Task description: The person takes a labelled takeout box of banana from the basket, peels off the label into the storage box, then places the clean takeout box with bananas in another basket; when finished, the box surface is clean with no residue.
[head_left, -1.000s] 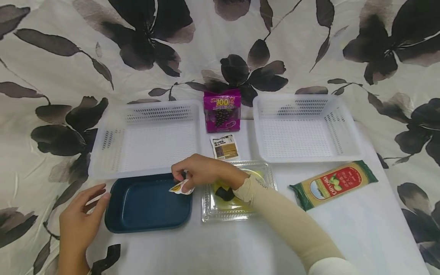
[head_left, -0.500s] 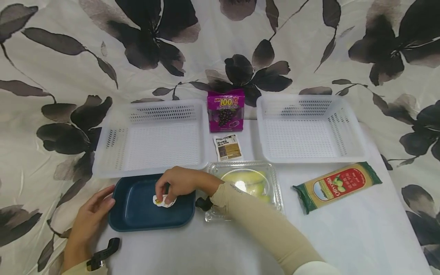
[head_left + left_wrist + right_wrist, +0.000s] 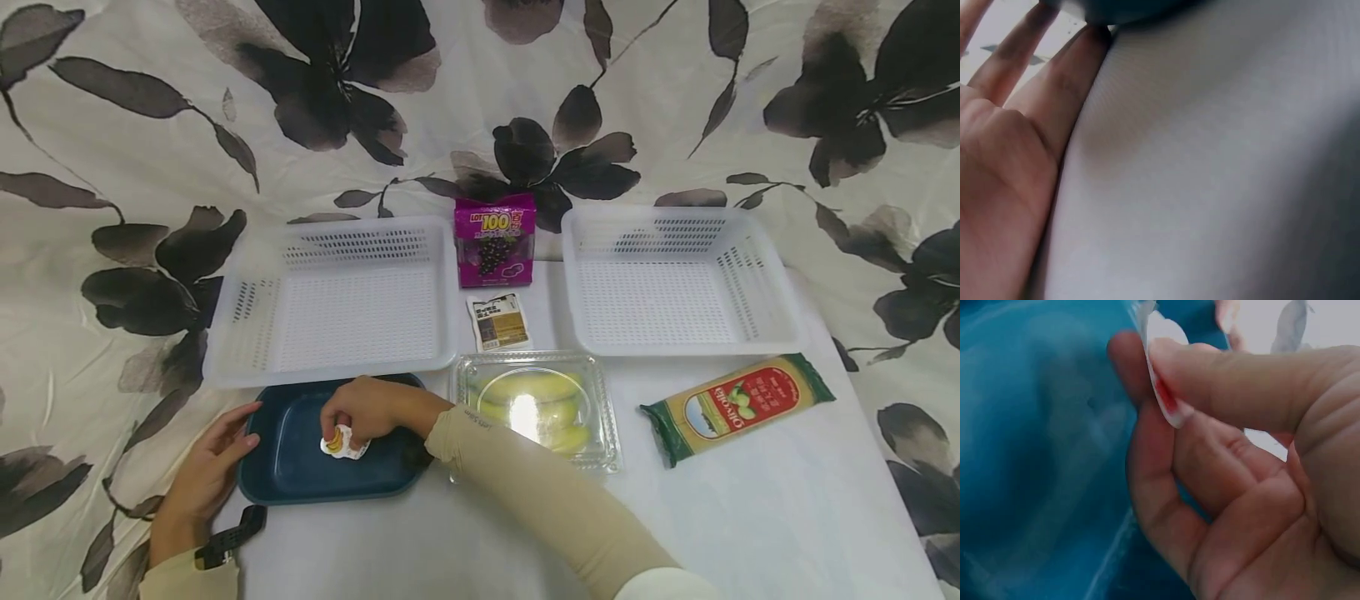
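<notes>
My right hand [image 3: 375, 407] is over the dark blue tray [image 3: 288, 467], pinching a small, thin white packet [image 3: 345, 443] with a yellow banana picture between thumb and fingertips. In the right wrist view, the packet [image 3: 1165, 394] shows edge-on with a red patch, the thumb on one side and a finger on the other. Blue tray surface fills the left of that view. At the tray's left rim is my left hand [image 3: 206, 467], its fingers extended and the tips right at the rim. The left wrist view shows those fingers [image 3: 1063, 87] reaching the tray's edge.
Two white perforated baskets [image 3: 217, 367] [image 3: 783, 342] stand behind. Between them are a purple candy box [image 3: 495, 242] and a small brown-and-white packet [image 3: 500, 322]. A clear container [image 3: 592, 367] of yellow fruit sits right of the tray. Farther right lies a green-and-gold Olivoila packet [image 3: 738, 408].
My right hand has carried the white packet leftward, from the tray's right side to nearer its middle. My left hand has moved right, up to the tray's left rim.
</notes>
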Motion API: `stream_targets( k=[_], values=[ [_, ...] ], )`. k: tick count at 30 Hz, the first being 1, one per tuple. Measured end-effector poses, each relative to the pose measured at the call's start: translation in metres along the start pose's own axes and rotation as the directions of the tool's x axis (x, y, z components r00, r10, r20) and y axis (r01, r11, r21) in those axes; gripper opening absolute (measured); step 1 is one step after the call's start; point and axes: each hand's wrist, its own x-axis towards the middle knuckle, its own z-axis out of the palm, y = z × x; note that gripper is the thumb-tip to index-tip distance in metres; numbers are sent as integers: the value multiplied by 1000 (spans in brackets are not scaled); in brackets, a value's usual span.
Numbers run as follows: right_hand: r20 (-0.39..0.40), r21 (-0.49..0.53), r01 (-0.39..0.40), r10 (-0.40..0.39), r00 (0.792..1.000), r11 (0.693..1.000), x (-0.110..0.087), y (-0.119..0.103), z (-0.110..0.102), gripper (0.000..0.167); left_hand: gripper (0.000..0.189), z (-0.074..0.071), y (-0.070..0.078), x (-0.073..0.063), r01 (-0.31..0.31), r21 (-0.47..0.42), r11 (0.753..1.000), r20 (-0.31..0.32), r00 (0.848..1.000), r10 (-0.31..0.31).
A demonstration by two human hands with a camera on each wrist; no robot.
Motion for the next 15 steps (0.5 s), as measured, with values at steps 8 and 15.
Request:
stream_targets(
  k=[8,15],
  values=[
    [-17,-8,-160,159,987,987,20,-11,13,27,55,-5,-7,0,-9,-57,998,58,998,12],
    [19,25,-248,248,969,968,32,-6,23,31,57,-7,-6,-1,29,-32,999,63,998,-27]
  ],
)
